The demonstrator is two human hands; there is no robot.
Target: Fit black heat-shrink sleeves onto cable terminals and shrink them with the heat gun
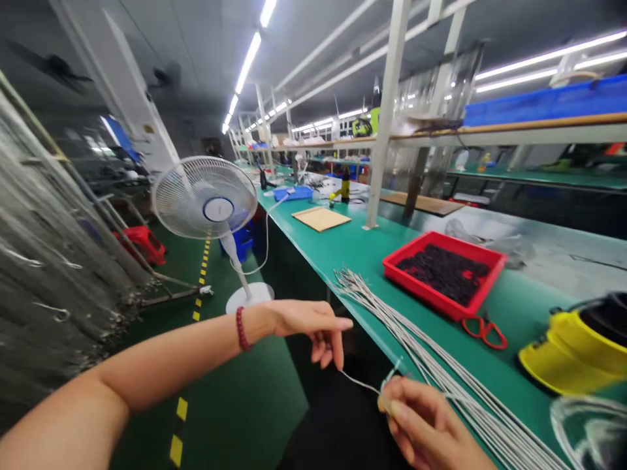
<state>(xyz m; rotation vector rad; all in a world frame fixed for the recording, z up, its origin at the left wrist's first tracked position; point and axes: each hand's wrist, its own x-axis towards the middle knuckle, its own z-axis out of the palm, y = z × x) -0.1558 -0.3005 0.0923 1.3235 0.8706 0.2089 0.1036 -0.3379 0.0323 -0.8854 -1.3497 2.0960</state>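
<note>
My left hand [323, 329], with a red bead bracelet [242, 328] at the wrist, is held over the table's near edge. One finger stretches to the right, another points down, and the rest curl in. A thin white cable [360, 382] runs from the downward fingertip to my right hand; its grip there is partly hidden. My right hand [424, 418] pinches the cable between thumb and fingers, where a short pale end sticks up. Just beyond and beneath this hand lies a long bundle of white cables [421, 346] on the green tabletop [337, 251].
A red tray [490, 274] holds black small parts, with red-handled scissors [484, 331] against it. At right are a yellow-and-black device [573, 352] and a clear coil [592, 431]. A white post [386, 117] rises from the table. A standing fan [206, 196] is at left.
</note>
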